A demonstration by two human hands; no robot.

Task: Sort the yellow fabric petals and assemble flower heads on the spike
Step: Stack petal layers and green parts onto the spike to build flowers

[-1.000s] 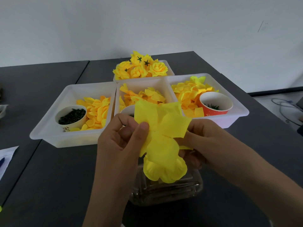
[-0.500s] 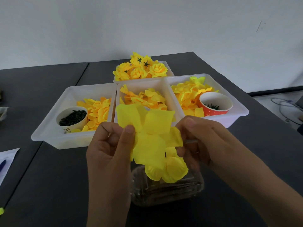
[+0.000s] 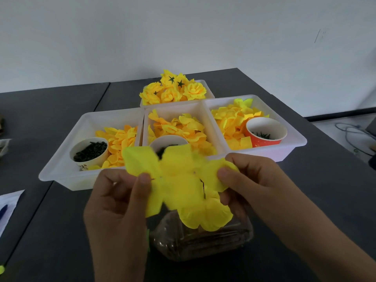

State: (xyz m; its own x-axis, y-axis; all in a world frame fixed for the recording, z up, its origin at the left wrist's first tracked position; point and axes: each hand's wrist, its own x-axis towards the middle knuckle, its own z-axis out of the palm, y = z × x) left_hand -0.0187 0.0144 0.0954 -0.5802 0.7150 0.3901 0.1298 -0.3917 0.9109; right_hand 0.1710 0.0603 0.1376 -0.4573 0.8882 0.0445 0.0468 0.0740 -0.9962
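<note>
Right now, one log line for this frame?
left hand: pinching petal sheet | right hand: pinching same sheet | spike: petals on it

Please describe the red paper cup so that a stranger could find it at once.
Three white trays stand side by side behind the hands; look in the rightmost tray. The red paper cup sits among its yellow petals, holding small dark pieces. The other two cups are white outside.
</note>
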